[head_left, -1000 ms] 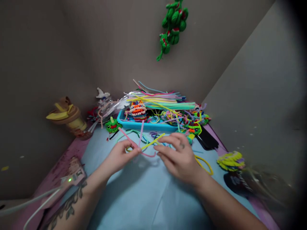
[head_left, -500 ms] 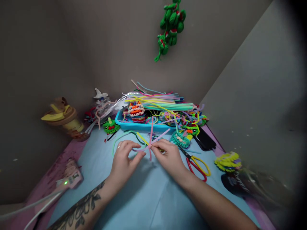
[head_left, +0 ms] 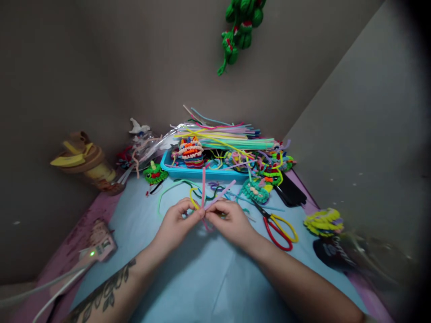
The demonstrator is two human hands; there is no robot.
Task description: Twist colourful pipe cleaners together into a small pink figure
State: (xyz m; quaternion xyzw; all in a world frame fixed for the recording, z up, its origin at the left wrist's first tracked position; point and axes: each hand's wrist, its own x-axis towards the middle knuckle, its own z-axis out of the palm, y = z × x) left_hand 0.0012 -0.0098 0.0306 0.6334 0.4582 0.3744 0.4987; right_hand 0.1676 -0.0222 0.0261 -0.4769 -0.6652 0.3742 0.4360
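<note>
While no writing reads, left hand (head_left: 177, 220), right hand (head_left: 230, 220), both pinching pipe cleaners (head_left: 203, 188).

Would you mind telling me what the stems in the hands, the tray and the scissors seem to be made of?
Stems: likely pipe cleaners, fuzzy fibre over wire, matte; they hold bends and stand stiffly from the left hand and right hand. Tray: probably plastic, smooth, evenly blue. Scissors: handles look like red and yellow plastic; blades dark, material unclear.

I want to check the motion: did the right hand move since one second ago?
Yes. The right hand came left, off the scissors, to meet the left hand at the pipe cleaners.
</note>
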